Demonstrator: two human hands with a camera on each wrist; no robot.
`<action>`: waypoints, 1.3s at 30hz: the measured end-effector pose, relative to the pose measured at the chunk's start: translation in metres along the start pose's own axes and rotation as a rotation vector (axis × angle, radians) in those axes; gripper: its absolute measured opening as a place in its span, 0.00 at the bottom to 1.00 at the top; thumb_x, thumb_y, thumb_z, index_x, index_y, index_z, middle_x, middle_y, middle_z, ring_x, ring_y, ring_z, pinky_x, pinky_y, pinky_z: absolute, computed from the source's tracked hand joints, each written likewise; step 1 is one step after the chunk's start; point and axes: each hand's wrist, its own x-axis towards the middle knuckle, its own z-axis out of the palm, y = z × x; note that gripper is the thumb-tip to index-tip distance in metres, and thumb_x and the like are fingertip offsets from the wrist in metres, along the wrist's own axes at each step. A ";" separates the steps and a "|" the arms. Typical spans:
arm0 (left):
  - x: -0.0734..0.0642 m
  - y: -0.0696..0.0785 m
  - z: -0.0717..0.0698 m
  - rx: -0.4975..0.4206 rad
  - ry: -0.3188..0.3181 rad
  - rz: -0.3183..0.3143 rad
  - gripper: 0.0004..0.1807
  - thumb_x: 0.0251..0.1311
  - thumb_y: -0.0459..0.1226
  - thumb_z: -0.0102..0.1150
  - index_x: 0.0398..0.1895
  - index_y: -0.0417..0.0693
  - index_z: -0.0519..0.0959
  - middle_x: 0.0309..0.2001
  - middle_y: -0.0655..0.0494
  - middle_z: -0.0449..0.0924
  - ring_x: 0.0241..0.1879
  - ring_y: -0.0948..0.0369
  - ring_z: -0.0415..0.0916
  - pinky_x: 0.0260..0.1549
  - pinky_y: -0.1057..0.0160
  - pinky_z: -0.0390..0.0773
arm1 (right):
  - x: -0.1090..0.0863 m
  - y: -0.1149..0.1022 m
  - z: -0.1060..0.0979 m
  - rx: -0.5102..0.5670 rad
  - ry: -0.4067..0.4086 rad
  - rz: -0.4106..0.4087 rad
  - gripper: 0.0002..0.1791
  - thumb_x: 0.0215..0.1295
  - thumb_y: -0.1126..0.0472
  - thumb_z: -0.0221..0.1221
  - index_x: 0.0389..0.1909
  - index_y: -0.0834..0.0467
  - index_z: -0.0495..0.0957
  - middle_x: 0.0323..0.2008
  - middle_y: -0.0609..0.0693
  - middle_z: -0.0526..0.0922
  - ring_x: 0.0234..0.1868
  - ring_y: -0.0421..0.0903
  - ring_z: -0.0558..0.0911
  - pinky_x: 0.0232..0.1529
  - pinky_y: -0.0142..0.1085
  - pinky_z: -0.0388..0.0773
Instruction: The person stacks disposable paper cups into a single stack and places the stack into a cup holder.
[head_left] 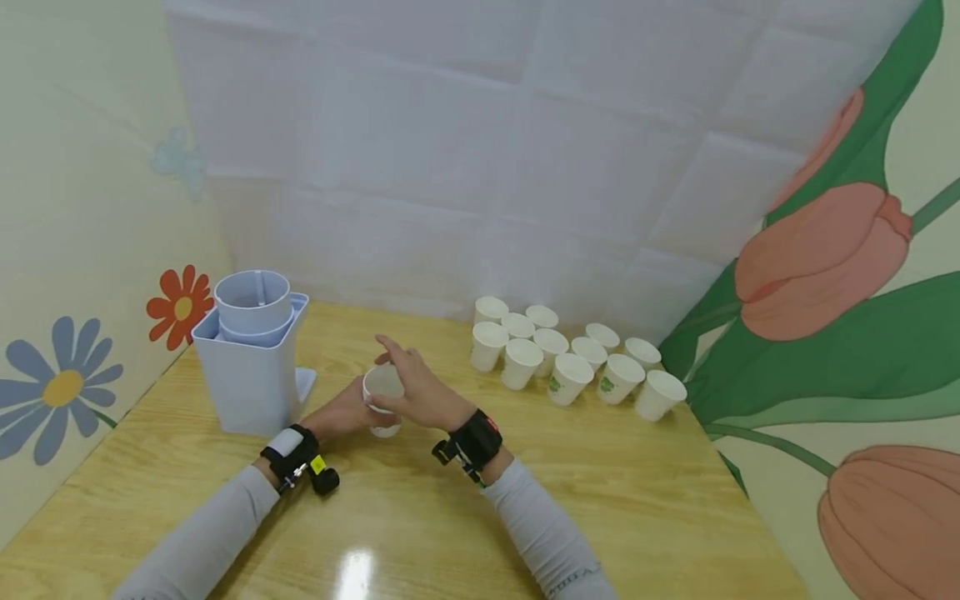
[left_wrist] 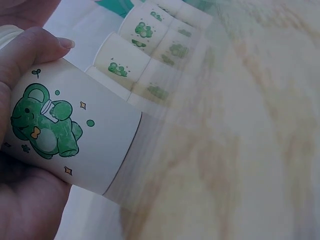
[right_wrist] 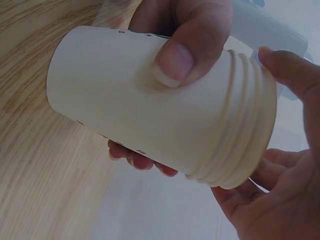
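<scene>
A nested stack of white paper cups [right_wrist: 150, 105] is held tilted above the table, several rolled rims showing at its end. My left hand [head_left: 347, 411] grips it round the body, thumb on one side and fingers underneath. At the rim end, my right hand [head_left: 429, 395] curls round the stack, with thumb and fingers at the edges of the rims. A green bear is printed on the outer cup [left_wrist: 55, 125] in the left wrist view. Between the hands, the head view looks into the top cup's mouth [head_left: 384, 382].
Several white paper cups [head_left: 567, 382] stand in a group at the back right of the wooden table [head_left: 450, 525]. To the left of my hands is a pale blue square container [head_left: 251, 387] with a round cylinder [head_left: 251, 304] inside. A white sheet [head_left: 420, 142] hangs behind.
</scene>
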 end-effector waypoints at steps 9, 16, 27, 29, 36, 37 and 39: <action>0.000 0.001 0.002 -0.032 -0.010 0.043 0.38 0.55 0.31 0.71 0.68 0.33 0.65 0.61 0.40 0.74 0.56 0.55 0.73 0.57 0.59 0.72 | -0.001 0.003 0.001 0.023 -0.007 0.009 0.49 0.72 0.52 0.62 0.81 0.56 0.42 0.63 0.56 0.74 0.60 0.52 0.68 0.62 0.45 0.71; 0.004 0.000 0.001 -0.027 -0.011 0.030 0.39 0.55 0.32 0.72 0.69 0.35 0.65 0.62 0.39 0.74 0.58 0.51 0.73 0.58 0.54 0.72 | -0.001 0.003 -0.002 -0.001 -0.016 0.007 0.47 0.72 0.52 0.62 0.81 0.59 0.45 0.63 0.56 0.74 0.59 0.52 0.69 0.59 0.43 0.73; -0.004 0.000 0.004 -0.038 -0.007 0.035 0.37 0.55 0.31 0.70 0.68 0.31 0.65 0.60 0.37 0.74 0.55 0.54 0.73 0.57 0.56 0.72 | -0.004 0.002 0.004 0.006 -0.030 0.008 0.44 0.72 0.52 0.62 0.80 0.58 0.50 0.64 0.55 0.75 0.61 0.52 0.69 0.63 0.42 0.70; -0.005 -0.001 0.006 -0.040 -0.005 0.021 0.37 0.56 0.31 0.70 0.67 0.31 0.65 0.60 0.37 0.74 0.55 0.54 0.73 0.57 0.55 0.72 | -0.005 0.002 0.005 0.001 -0.034 0.002 0.43 0.73 0.52 0.61 0.79 0.59 0.50 0.63 0.56 0.75 0.62 0.53 0.69 0.65 0.43 0.69; -0.007 0.000 0.005 0.026 0.006 0.034 0.35 0.56 0.32 0.72 0.65 0.31 0.68 0.59 0.37 0.76 0.55 0.51 0.74 0.56 0.54 0.74 | -0.002 0.002 0.006 -0.018 -0.023 -0.026 0.40 0.74 0.51 0.60 0.77 0.62 0.55 0.64 0.59 0.75 0.64 0.52 0.71 0.65 0.45 0.67; -0.006 0.001 0.004 0.030 0.005 0.039 0.35 0.56 0.32 0.71 0.65 0.31 0.68 0.59 0.37 0.76 0.55 0.51 0.74 0.56 0.54 0.74 | -0.001 0.002 0.005 -0.029 -0.020 -0.027 0.39 0.74 0.50 0.60 0.77 0.62 0.56 0.64 0.59 0.75 0.63 0.52 0.71 0.64 0.44 0.67; -0.004 0.004 0.003 0.036 0.005 0.045 0.35 0.56 0.32 0.71 0.66 0.31 0.67 0.59 0.37 0.76 0.55 0.51 0.74 0.55 0.57 0.74 | 0.000 0.001 0.002 -0.049 -0.010 -0.030 0.38 0.73 0.51 0.60 0.76 0.63 0.59 0.64 0.59 0.75 0.62 0.52 0.71 0.61 0.43 0.69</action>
